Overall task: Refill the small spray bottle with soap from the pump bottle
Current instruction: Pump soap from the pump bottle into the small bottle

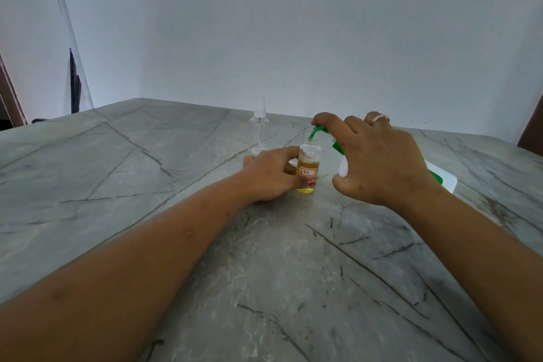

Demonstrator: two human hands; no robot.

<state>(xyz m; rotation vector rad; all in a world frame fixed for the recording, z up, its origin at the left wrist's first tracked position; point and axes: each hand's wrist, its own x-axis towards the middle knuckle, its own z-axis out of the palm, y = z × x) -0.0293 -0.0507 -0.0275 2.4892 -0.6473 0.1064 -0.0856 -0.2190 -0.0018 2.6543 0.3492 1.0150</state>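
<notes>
Head view shows the left grip (270, 175) curled round the small clear plastic spray bottle with a red-edged label (308, 170). It stands upright on the grey veined stone table (264, 258), partly filled with yellow soap under a layer of foam. The right grip (379, 159) clasps the white pump bottle with a green head (343, 169), which looks tilted. Its forefinger lies on the head, and the green spout (316, 131) sits just above the open neck.

The mouth is narrow, so a slight drift of the spout would probably send soap down the outside, onto label and fingers. A hard pump could squirt past the neck or push foam over the rim. Soap-slick fingers might let the bottle tip. The clear spray cap with its dip tube (260, 123) stands apart, farther back.
</notes>
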